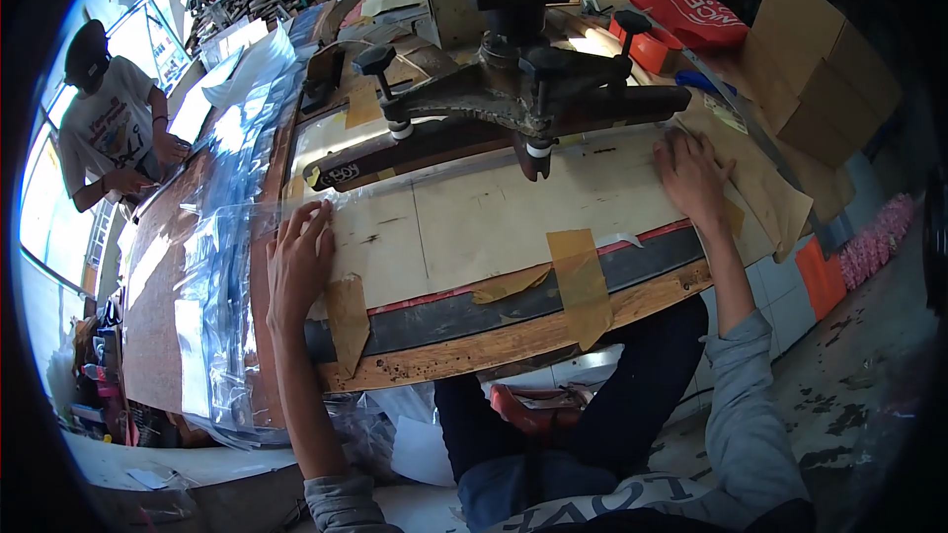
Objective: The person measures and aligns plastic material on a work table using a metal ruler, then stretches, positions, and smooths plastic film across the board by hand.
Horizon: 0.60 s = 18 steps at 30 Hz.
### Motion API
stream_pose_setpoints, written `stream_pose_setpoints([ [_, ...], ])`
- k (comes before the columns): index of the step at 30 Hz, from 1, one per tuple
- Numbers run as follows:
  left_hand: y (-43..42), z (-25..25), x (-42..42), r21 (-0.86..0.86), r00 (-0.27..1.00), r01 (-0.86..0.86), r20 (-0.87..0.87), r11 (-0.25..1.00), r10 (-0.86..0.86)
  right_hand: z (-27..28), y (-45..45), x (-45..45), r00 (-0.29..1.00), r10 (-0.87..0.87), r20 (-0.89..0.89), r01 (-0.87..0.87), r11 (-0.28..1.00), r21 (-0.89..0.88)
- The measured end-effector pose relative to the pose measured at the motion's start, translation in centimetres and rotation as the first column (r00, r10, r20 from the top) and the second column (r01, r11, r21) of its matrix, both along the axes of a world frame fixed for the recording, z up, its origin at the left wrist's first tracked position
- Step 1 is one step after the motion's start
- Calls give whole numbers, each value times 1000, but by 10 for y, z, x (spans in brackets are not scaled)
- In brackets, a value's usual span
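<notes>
A clear plastic sheet (464, 170) lies across a pale board (484, 227) beneath a press with a long dark metal bar (474, 143). My left hand (300, 262) rests at the board's left edge, fingers bent but apart, fingertips touching the plastic. At the right end of the board, my right hand (694, 173) lies with fingers spread on the surface, close to the bar's end. Brown tape strips (579, 286) cross the board's dark front border. Whether a fold of plastic sits under either palm is hidden.
Layered plastic sheets (232, 237) cover the brown table at left. Another person (114, 123) works beyond it. A cardboard box (825, 59) and a red bag (691, 20) stand at back right. Black knobs (373, 61) top the press arms. A wooden edge (523, 336) fronts my legs.
</notes>
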<state>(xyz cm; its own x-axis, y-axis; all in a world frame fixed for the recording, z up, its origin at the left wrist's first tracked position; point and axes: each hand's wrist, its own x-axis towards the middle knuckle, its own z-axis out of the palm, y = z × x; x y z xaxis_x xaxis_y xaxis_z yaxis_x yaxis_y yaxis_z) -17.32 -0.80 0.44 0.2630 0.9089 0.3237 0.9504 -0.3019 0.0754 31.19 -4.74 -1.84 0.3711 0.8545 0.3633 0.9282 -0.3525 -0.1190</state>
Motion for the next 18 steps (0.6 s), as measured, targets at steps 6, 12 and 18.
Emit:
stream_pose_setpoints([
  [6, 1, -2, -2, 35, 1000, 25, -13, 999, -24, 2, -1, 0, 1000, 11, -11, -11, 1000, -11],
  [12, 2, 0, -4, 21, 1000, 25, -9, 999, -25, 4, 1, 1, 1000, -3, -31, 2, 999, -32],
  [18, 5, -5, -8, 39, 999, 34, -15, 999, -33, 0, 3, 7, 1000, 12, -6, -12, 999, -33],
])
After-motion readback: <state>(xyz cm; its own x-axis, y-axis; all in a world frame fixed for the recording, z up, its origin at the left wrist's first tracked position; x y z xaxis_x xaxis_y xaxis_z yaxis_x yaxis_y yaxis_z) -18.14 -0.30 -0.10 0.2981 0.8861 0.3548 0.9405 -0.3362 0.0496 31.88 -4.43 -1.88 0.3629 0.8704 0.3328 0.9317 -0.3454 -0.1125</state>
